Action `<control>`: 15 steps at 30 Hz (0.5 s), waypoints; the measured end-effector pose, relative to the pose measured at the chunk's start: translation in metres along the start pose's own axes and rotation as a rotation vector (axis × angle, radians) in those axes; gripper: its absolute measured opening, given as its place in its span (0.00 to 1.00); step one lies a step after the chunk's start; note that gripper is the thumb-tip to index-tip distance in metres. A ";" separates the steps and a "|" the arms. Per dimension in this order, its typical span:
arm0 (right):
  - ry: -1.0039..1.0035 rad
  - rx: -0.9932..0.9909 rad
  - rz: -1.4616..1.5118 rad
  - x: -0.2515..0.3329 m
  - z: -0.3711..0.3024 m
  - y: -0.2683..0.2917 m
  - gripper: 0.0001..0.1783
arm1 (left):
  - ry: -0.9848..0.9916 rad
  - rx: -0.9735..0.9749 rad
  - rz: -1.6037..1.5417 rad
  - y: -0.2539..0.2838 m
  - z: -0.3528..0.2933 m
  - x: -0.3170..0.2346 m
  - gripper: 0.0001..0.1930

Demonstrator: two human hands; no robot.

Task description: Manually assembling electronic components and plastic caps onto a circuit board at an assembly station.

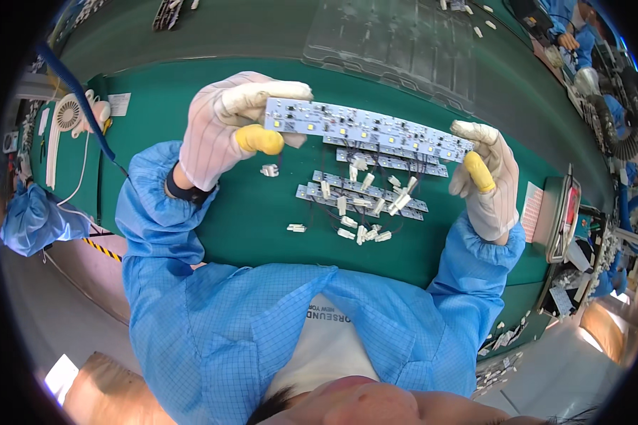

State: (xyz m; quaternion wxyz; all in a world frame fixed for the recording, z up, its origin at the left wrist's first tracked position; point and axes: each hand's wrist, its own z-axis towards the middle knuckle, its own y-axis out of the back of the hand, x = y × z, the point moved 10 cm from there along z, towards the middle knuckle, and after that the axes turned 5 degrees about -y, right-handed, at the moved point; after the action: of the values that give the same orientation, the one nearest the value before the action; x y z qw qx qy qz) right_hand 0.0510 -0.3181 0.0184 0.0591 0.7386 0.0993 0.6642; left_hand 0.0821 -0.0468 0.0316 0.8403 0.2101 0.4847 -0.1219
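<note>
Raised above the green mat is a long white LED circuit board (365, 130), its chip-covered face in view. My left hand (241, 117), in a striped white glove with a yellow thumb cover, pinches the board's left end. At the other end my right hand (485, 170), gloved the same way, grips it between thumb and fingers. Below and behind it, several similar LED boards (361, 197) lie on the mat, partly hidden by wires. White wire connectors (361, 232) are scattered over and in front of them. A loose connector (270, 170) lies near my left wrist.
A clear plastic tray (397, 53) lies beyond the mat (262, 227). On the left is a small fan (71, 113) with a cord, near a hanging blue hose (78, 92). A clear-sided box (562, 219) stands at the right. Co-workers' blue sleeves (39, 216) show at both sides.
</note>
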 end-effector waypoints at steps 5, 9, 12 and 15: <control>0.025 -0.029 -0.004 -0.001 -0.005 0.004 0.33 | -0.041 0.010 0.172 0.002 0.001 -0.001 0.29; 0.003 0.025 0.069 0.006 -0.013 -0.006 0.38 | 0.126 -0.132 0.019 0.008 0.003 0.028 0.25; -0.007 0.103 0.123 0.011 -0.017 -0.015 0.40 | 0.168 -0.078 0.102 0.010 0.004 0.042 0.21; 0.004 0.171 0.179 0.016 -0.020 -0.020 0.40 | 0.219 -0.075 0.149 0.010 0.006 0.048 0.19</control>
State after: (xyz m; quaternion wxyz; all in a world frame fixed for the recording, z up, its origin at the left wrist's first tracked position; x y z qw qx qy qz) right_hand 0.0316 -0.2958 0.0318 -0.0637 0.7456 0.0895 0.6573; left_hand 0.1147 -0.0412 -0.0047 0.7964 0.2260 0.5606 -0.0174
